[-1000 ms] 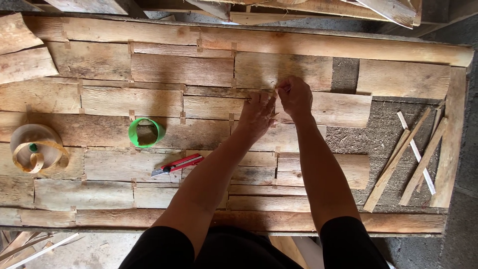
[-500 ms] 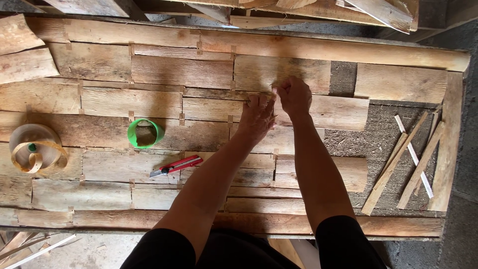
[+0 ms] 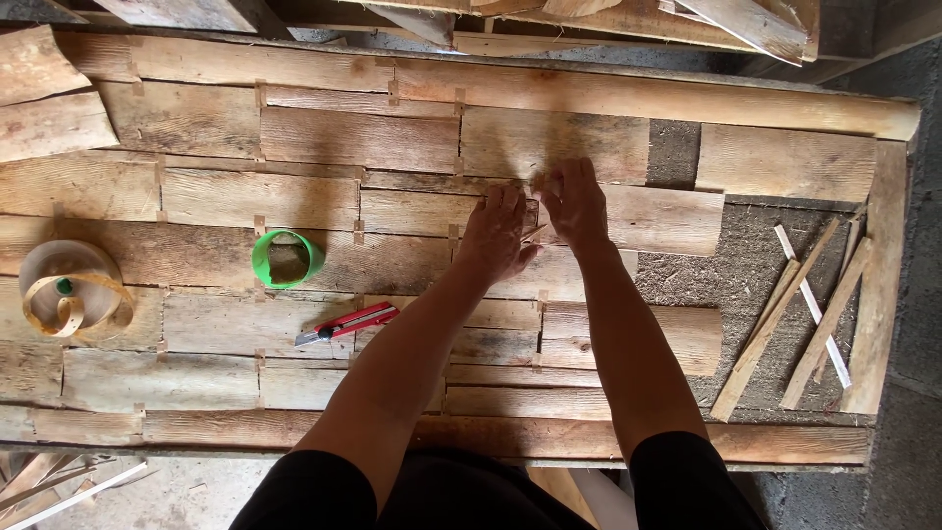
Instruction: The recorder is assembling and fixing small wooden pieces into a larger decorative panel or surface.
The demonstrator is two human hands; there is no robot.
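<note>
Both hands met at the middle of the wooden panel (image 3: 412,147), on a seam between two boards. The left hand (image 3: 497,234) lay palm down with its fingers curled toward a small brownish piece of tape (image 3: 531,212), and the right hand (image 3: 572,201) pressed beside it, fingertips bent onto the same spot. The two hands were nearly touching, with the tape between them; whether either hand pinched it or only pressed it flat I could not tell.

Below and to the left of the left forearm, a red utility knife (image 3: 348,322) lay on the boards, well apart from the hands. Farther left sat a green tape roll (image 3: 286,259), lying flat. At the far left edge rested a pale roll of brown tape (image 3: 69,290) with a loose band coiled around it.

To the right of the right arm the boards stopped and a dark rough backing (image 3: 726,275) showed, with several thin wooden strips (image 3: 800,314) lying crossed on it. Nothing lay between the hands and the seam.
</note>
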